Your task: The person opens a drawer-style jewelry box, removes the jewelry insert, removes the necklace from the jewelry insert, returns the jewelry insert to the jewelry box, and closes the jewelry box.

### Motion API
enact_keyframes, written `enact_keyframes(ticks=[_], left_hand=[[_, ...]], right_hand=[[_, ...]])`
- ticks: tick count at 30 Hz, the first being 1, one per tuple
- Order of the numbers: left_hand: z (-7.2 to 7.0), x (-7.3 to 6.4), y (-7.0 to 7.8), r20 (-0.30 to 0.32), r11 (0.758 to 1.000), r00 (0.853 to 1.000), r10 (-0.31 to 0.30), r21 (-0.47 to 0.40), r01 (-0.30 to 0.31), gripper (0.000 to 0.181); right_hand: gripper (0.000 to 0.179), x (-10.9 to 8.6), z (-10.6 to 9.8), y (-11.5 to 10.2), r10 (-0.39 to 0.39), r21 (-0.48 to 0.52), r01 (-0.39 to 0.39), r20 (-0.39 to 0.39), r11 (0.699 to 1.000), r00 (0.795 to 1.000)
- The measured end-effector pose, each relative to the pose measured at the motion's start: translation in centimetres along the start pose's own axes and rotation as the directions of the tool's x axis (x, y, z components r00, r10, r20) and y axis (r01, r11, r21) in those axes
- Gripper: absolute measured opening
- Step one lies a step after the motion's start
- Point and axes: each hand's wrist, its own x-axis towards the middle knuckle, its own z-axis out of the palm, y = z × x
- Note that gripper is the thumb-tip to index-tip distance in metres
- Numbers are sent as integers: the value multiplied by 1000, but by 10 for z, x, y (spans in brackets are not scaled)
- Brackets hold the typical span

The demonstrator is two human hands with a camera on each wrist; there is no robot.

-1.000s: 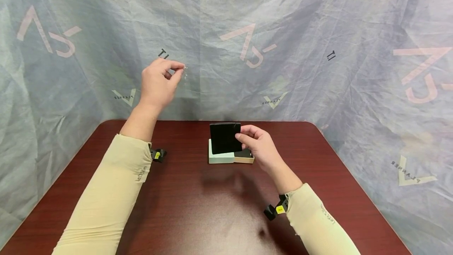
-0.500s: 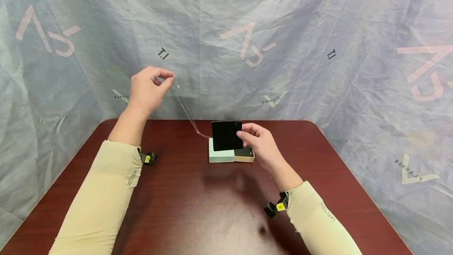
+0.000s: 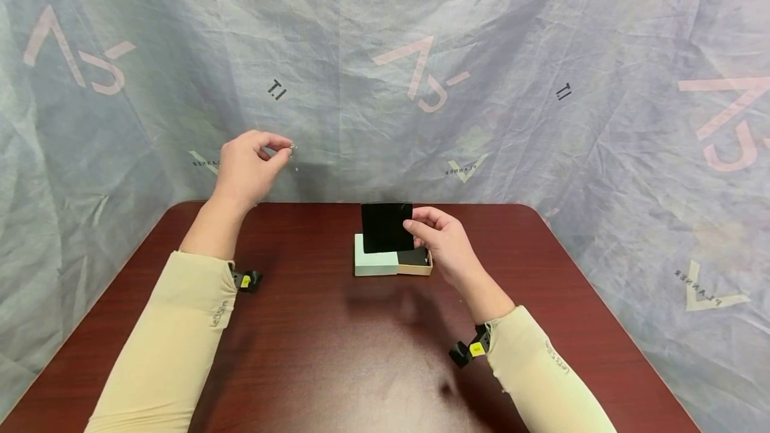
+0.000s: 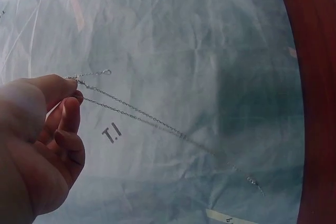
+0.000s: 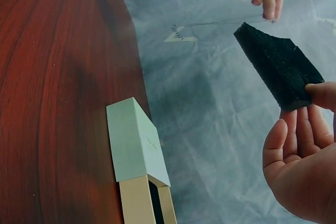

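My left hand (image 3: 249,164) is raised at left above the table's far edge, pinching a thin silver chain necklace (image 4: 181,136) between thumb and forefinger. In the left wrist view, two strands run from the fingertips and meet at a small sparkling pendant (image 4: 253,181); a short tail ends in a small ring (image 4: 107,72). In the head view most of the chain is too faint to follow. My right hand (image 3: 445,242) holds a square black foam pad (image 3: 387,228) by its right edge, tilted up over the box. A notch shows in the pad's edge in the right wrist view.
A small box stands near the table's back edge, its mint sleeve (image 3: 375,264) partly off a tan drawer (image 3: 414,270) with a dark inside. The dark red table (image 3: 325,353) ends at a hanging grey cloth (image 3: 361,85) behind it.
My left hand has come down and left with the necklace, whose chain stretched toward the pad half a second ago. The right hand and pad have barely shifted.
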Motion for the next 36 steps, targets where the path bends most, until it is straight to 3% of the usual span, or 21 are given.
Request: enact_keyframes(ticks=[9, 19, 29, 36], left_hand=[[0, -12, -17, 29, 1000, 1000, -4, -8, 4, 27], [-4, -26, -47, 79, 996, 996, -34, 80, 27, 25], [-9, -42, -80, 173, 989, 980, -94, 131, 72, 25], [-6, -49, -97, 251, 988, 963, -101, 138, 67, 23]], right_hand=[[8, -1, -1, 2, 5, 1, -5, 0, 1000, 1000], [9, -3, 2, 2, 4, 7, -4, 0, 1000, 1000], [8, -2, 0, 4, 4, 9, -4, 2, 1000, 1000], [7, -2, 0, 3, 7, 9, -7, 4, 1000, 1000]])
